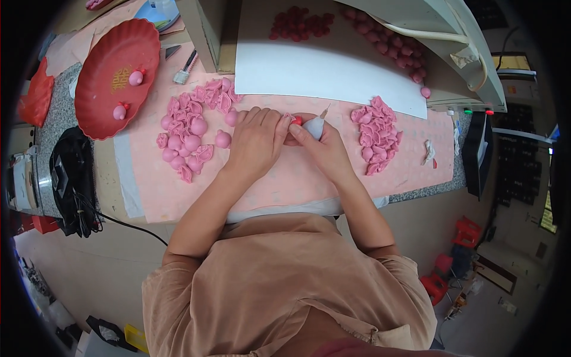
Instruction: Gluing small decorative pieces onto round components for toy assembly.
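Presently, gluing step: right hand [324, 149] grips a small white squeeze bottle [315, 126], nozzle up, beside a tiny red piece [296, 121] pinched in the left hand [257, 140] fingers, both over the pink mat [285, 178] at counter centre. Next move likely calls for a steady, sparing dab and precise seating. Stock: pink balls and petals [190, 134] left; petal heap [376, 134] right; red scalloped plate [116, 77] with two finished pieces, gold emblem at its centre; white sheet [321, 65] behind.
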Motion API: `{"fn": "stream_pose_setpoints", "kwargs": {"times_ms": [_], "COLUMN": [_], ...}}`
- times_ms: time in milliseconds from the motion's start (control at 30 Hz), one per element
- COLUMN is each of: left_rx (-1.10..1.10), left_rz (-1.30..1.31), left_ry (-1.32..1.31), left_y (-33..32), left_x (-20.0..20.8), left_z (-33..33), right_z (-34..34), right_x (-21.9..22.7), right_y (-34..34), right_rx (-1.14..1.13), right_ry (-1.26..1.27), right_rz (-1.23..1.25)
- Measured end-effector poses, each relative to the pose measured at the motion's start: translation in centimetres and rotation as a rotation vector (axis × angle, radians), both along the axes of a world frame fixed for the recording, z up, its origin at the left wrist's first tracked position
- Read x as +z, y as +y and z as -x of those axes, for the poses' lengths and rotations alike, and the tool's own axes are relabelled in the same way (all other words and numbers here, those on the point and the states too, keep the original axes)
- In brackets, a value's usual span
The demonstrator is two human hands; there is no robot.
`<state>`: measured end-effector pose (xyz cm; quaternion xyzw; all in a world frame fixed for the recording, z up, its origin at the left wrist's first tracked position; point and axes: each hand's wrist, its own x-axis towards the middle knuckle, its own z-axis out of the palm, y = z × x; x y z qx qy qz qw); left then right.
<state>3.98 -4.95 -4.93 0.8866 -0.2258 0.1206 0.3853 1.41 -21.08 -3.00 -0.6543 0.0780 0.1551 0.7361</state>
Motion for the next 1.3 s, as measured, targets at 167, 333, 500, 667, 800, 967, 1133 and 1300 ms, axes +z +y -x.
{"fn": "stream_pose_setpoints", "kwargs": {"times_ms": [167, 333, 500, 667, 800, 967, 1133, 1300], "left_rx": [-0.062, -0.140, -0.140, -0.362, -0.203, -0.196, -0.198, -0.262], "left_rz": [0.070, 0.172, 0.437, 0.697, 1.311, 1.555, 1.750, 1.716], "left_ry": [0.026, 0.092, 0.305, 0.433, 0.878, 0.912, 1.075, 1.038], "left_y": [0.1, 0.3, 0.5, 0.5, 1.3, 3.5, 4.3, 4.5], "left_x": [-0.8, -1.4, 0.8, -1.2, 1.6, 2.7, 1.4, 2.1], "left_z": [0.1, -1.0, -0.7, -0.4, 0.3, -0.5, -1.5, -1.2], "right_z": [0.2, -0.3, -0.3, 0.6, 0.5, -0.9, -3.0, -3.7], "right_x": [-1.0, -2.0, -0.5, 0.2, 1.9, 1.6, 2.9, 2.5], "right_y": [-0.1, 0.4, 0.0, 1.7, 1.0, 1.0, 2.2, 2.9], "right_rx": [0.052, -0.048, -0.088, -0.246, -0.037, 0.105, 0.040, -0.020], "right_ry": [-0.018, -0.007, 0.162, 0.248, 0.222, -0.167, -0.309, -0.441], "right_rz": [0.021, -0.107, -0.527, -0.727, -0.540, 0.115, 0.069, 0.081]}}
